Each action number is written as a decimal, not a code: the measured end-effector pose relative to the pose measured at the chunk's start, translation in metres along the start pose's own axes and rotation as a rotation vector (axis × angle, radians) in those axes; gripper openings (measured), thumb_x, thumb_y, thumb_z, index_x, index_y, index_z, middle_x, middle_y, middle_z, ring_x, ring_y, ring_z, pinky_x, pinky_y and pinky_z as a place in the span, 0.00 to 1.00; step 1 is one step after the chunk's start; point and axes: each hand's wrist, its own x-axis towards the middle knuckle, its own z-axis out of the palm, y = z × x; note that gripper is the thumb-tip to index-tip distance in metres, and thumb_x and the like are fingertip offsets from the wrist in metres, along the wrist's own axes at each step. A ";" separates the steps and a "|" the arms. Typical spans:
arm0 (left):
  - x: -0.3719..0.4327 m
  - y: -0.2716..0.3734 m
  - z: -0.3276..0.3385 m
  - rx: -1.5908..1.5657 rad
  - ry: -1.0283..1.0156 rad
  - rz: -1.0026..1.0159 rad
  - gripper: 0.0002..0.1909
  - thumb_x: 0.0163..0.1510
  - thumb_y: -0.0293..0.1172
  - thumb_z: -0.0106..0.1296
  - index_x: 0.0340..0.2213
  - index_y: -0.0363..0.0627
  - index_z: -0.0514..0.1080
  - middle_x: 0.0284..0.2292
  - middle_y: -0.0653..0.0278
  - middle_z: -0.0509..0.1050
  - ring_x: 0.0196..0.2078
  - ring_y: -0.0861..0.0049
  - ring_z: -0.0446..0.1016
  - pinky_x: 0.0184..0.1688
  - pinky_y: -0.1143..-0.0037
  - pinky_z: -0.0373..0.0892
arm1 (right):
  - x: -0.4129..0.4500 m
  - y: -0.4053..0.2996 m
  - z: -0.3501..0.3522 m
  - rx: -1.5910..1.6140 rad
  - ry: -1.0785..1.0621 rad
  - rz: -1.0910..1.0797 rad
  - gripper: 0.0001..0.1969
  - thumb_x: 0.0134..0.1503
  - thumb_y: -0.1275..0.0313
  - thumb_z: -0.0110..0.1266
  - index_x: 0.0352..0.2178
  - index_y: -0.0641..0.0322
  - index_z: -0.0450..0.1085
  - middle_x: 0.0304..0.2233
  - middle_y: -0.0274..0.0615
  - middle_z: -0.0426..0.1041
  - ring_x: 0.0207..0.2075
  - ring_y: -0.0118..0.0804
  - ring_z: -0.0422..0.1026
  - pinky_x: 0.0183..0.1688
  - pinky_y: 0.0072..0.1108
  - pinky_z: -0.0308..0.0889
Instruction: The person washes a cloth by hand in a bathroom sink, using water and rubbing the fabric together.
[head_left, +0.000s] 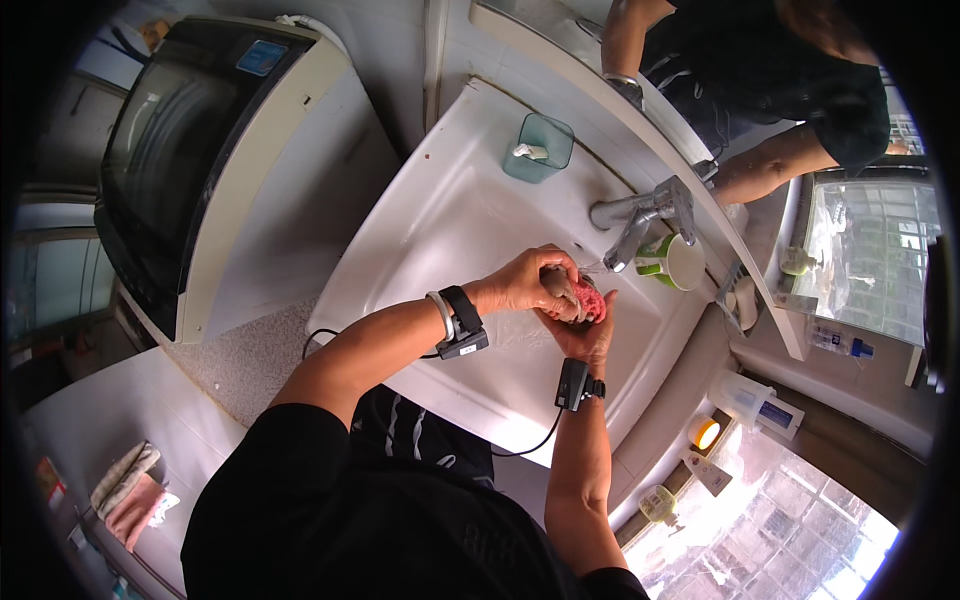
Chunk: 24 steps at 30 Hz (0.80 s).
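Observation:
Over the white sink basin, close below the metal faucet, my two hands hold a bundle together. My left hand grips a greyish, wet-looking item from above; its exact kind is unclear. Beneath and beside it, my right hand cups a red, textured piece, perhaps cloth or a scrubber. Thin water seems to run from the spout onto them. The fingers partly hide both items.
A translucent teal cup stands on the sink's back left. Right of the faucet is a green and white cup. A mirror hangs behind. A top-loading washing machine stands left, and bottles and tubs line the windowsill.

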 end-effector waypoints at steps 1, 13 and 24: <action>-0.001 -0.001 0.001 -0.033 0.026 -0.026 0.25 0.37 0.35 0.74 0.36 0.42 0.73 0.38 0.66 0.72 0.41 0.77 0.72 0.45 0.76 0.70 | 0.008 -0.001 -0.004 0.002 0.000 0.001 0.32 0.63 0.48 0.41 0.56 0.64 0.60 0.55 0.53 0.66 0.56 0.52 0.66 0.59 0.49 0.61; 0.012 -0.005 0.029 -0.761 0.333 -0.636 0.19 0.53 0.41 0.62 0.36 0.39 0.69 0.34 0.60 0.73 0.32 0.73 0.75 0.33 0.69 0.77 | 0.016 0.008 0.029 -0.646 0.267 -0.747 0.05 0.49 0.82 0.51 0.25 0.61 0.64 0.24 0.31 0.68 0.25 0.24 0.66 0.31 0.19 0.67; 0.042 -0.072 0.033 -0.950 0.040 -0.919 0.13 0.58 0.36 0.43 0.37 0.37 0.67 0.33 0.53 0.73 0.32 0.61 0.76 0.37 0.62 0.76 | 0.009 0.003 0.031 -1.228 0.185 -0.903 0.04 0.45 0.79 0.55 0.22 0.67 0.67 0.19 0.31 0.69 0.23 0.21 0.65 0.28 0.16 0.64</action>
